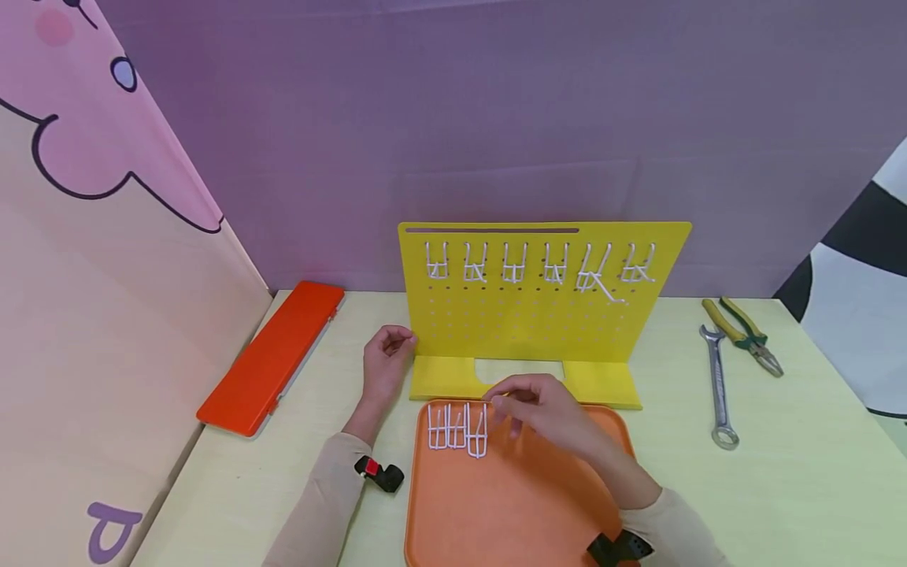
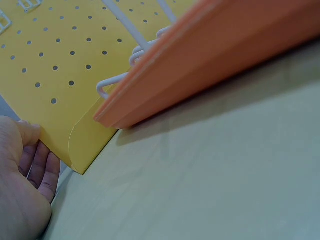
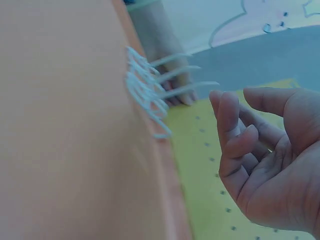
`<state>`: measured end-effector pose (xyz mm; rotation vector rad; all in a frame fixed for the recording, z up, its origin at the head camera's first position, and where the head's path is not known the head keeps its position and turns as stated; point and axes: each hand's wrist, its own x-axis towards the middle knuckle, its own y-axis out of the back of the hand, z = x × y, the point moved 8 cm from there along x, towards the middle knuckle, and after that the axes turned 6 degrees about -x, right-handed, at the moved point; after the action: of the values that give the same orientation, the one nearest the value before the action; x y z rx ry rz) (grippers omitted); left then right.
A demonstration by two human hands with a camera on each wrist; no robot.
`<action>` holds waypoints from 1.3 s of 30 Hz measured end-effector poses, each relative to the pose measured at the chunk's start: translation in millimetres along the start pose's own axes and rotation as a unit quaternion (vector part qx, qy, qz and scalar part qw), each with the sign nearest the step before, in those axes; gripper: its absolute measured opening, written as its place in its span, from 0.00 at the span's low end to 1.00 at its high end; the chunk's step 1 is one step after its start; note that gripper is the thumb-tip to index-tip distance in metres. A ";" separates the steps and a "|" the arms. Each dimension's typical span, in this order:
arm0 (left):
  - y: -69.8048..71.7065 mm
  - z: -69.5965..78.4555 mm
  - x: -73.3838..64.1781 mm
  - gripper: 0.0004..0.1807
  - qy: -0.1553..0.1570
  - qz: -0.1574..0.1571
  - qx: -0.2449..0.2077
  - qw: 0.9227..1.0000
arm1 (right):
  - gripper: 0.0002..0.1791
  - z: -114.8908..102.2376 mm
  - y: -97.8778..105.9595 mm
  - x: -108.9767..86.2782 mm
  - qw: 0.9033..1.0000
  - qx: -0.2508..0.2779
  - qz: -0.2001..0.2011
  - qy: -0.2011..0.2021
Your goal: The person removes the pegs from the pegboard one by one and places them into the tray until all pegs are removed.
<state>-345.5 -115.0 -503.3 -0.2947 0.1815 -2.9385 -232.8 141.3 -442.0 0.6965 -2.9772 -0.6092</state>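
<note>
At lower centre of the head view, the closely packed white hooks [image 1: 457, 428] on the orange tray [image 1: 489, 512] could be tangled if brushed by the empty, loosely curled right hand [image 1: 534, 402], while the yellow pegboard [image 1: 524, 321] is pinched by the left hand [image 1: 386, 361].

bright head view; soft shadow across tray [image 1: 489, 512]

Beyond your right fingers [image 3: 228, 112]: faintly creased purple backdrop [image 1: 496, 118]. Well left of them, pale panel [image 1: 106, 315] with pink cartoon print [image 1: 92, 157]; far right, black-and-white panel [image 1: 864, 299]. Below them, pale tabletop [image 1: 808, 457].
</note>
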 end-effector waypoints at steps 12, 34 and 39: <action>0.5 0.6 -0.6 0.03 0.001 -0.001 -0.001 1.000 | 0.14 -19.9 63.4 -18.5 0.996 -0.027 0.085 -0.007; -0.1 -2.1 0.3 0.04 0.007 0.000 0.007 1.000 | 0.04 -11.0 173.3 -62.1 0.929 0.123 0.349 0.031; -0.5 -2.8 0.7 0.03 0.004 0.001 0.002 1.000 | 0.06 -11.3 179.6 -65.9 0.895 0.177 0.407 0.049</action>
<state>-346.9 -114.3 -505.8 -0.2810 0.1784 -2.9382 -248.1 313.6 -359.4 -0.5240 -2.8989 0.0286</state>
